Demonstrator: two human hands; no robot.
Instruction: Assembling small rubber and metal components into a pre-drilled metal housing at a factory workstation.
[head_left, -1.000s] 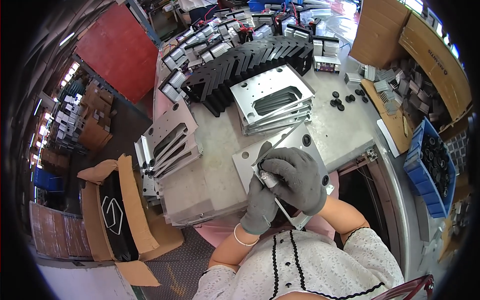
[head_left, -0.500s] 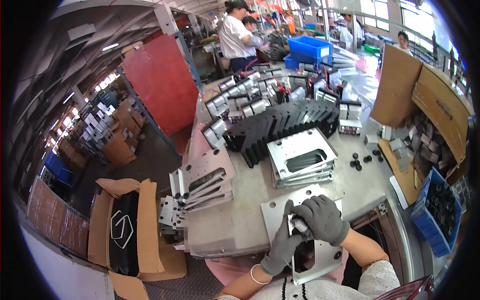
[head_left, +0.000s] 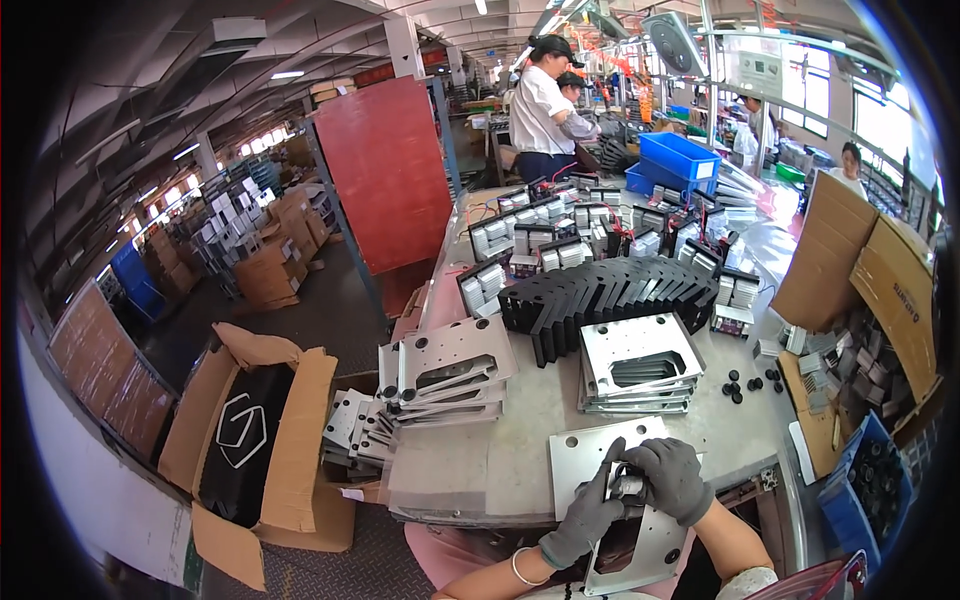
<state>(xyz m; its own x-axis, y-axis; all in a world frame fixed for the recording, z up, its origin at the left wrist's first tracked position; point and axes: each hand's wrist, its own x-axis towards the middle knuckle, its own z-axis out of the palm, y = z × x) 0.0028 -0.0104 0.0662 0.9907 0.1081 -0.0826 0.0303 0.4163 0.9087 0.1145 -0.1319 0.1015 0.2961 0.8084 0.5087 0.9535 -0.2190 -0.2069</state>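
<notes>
A silver metal plate (head_left: 580,452) with a large cut-out and round holes lies tilted at the table's front edge, its near end over my lap. My left hand (head_left: 585,522), in a grey glove, is closed on the plate beside the cut-out, thumb and fingers pinching its edge. My right hand (head_left: 675,482), also gloved, curls over the opposite side with bent fingers; what its fingertips hold is hidden. Between the hands a small shiny patch shows, too small to name. A black rubber grommet (head_left: 672,556) sits in a hole near the plate's lower corner.
Beyond stand a stack of silver plates (head_left: 640,350), another plate stack (head_left: 450,365) and a row of black brackets (head_left: 610,295). Loose grommets (head_left: 735,387) lie to the right, near a blue bin (head_left: 868,490). An open carton (head_left: 315,440) stands left. Co-workers stand behind.
The view has tilted up and swung left, so the scene sits lower and farther right. Both hands stay on the plate, with the fingers slightly shifted around the cut-out.
</notes>
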